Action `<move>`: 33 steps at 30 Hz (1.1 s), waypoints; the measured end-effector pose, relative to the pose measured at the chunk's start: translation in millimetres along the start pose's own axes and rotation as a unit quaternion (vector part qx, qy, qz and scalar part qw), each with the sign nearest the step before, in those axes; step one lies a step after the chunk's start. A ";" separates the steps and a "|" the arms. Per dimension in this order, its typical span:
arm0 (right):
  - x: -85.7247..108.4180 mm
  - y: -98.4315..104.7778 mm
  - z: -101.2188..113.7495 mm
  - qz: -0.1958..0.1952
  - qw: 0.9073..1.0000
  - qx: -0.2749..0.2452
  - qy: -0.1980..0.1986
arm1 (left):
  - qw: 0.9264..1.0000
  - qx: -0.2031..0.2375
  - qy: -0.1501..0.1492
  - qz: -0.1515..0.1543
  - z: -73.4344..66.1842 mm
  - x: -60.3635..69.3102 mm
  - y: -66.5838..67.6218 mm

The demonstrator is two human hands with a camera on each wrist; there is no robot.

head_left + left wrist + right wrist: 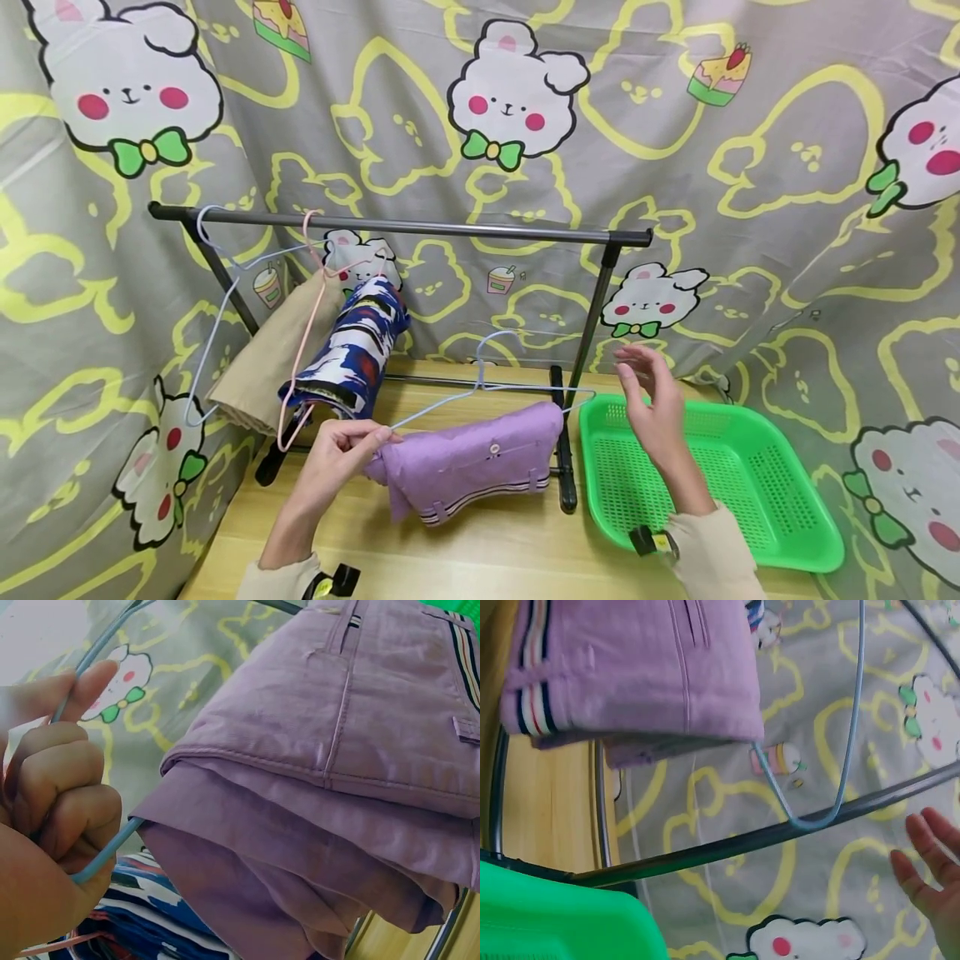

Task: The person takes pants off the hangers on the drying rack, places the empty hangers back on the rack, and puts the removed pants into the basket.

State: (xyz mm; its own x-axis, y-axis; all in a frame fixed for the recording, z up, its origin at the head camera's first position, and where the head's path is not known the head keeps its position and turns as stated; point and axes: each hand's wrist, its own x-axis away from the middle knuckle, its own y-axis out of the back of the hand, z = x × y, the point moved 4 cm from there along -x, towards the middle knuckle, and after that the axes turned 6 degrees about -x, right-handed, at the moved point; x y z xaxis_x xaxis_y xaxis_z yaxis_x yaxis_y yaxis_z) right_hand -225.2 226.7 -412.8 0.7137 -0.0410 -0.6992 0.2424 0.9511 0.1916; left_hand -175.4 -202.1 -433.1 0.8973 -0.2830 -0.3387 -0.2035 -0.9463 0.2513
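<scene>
My left hand [330, 467] grips the left end of a light-blue hanger [536, 387], with fingers curled round its wire in the left wrist view. Folded lavender trousers [480, 454] with striped trim hang over the hanger's lower bar, held up in front of the rack. My right hand [652, 404] is raised above the basket, beyond the hanger's right end. Its fingers are apart and loosely bent, touching nothing. In the right wrist view those fingers [930, 847] show at the right edge, away from the hanger's wire loop [847, 757].
A dark metal rack [450, 229] carries a bare blue hanger [217, 333] and a pink hanger [303, 333] at left, beside beige cloth [277, 350] and a blue-white-red patterned garment [352, 350]. A green basket [825, 525] sits right on the wooden surface [495, 558]. Printed curtains surround it.
</scene>
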 end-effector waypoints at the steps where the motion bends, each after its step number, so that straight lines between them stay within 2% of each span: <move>1: 3.8 1.3 6.6 -0.001 1.000 -0.006 0.013 | 1.000 0.000 -0.001 0.002 -0.2 -0.6 -0.2; 5: 22.1 -2.6 25.1 0.021 0.998 0.002 0.063 | 1.000 -0.008 0.001 0.005 0.4 -2.4 -2.0; 9: 39.8 -17.5 29.5 0.067 0.993 0.040 0.090 | 1.000 -0.009 -0.005 0.011 0.6 -4.0 -6.1; 14: 57.1 -36.0 21.5 0.148 0.984 0.078 0.063 | 0.999 0.026 -0.013 0.039 0.1 -5.9 -14.4; 17: 64.4 -43.2 17.0 0.192 0.975 0.102 0.039 | 0.998 0.042 -0.010 0.053 -0.7 -6.8 -19.1; 20: 68.3 -48.8 15.2 0.228 0.965 0.121 0.033 | 0.997 0.042 -0.022 0.061 -1.2 -8.9 -22.3; 24: 72.2 -53.7 15.1 0.264 0.954 0.136 0.043 | 0.997 0.034 -0.035 0.065 -0.9 -10.5 -24.7; 29: 77.9 -58.6 12.2 0.305 0.941 0.142 0.030 | 0.998 0.021 -0.024 0.053 0.9 -10.4 -25.6; 33: 81.1 -61.6 9.0 0.309 0.941 0.138 0.022 | 0.999 0.006 -0.018 0.042 3.1 -10.9 -25.9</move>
State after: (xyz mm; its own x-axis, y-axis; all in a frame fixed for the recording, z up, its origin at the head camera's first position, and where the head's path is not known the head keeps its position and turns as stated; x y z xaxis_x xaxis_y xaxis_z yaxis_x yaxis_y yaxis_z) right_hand -176.4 162.1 -475.1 0.7473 0.5128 -0.4225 -0.0444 0.6730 0.7383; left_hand -181.1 -175.0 -438.8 0.8620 -0.3670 -0.3496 -0.2825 -0.9206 0.2696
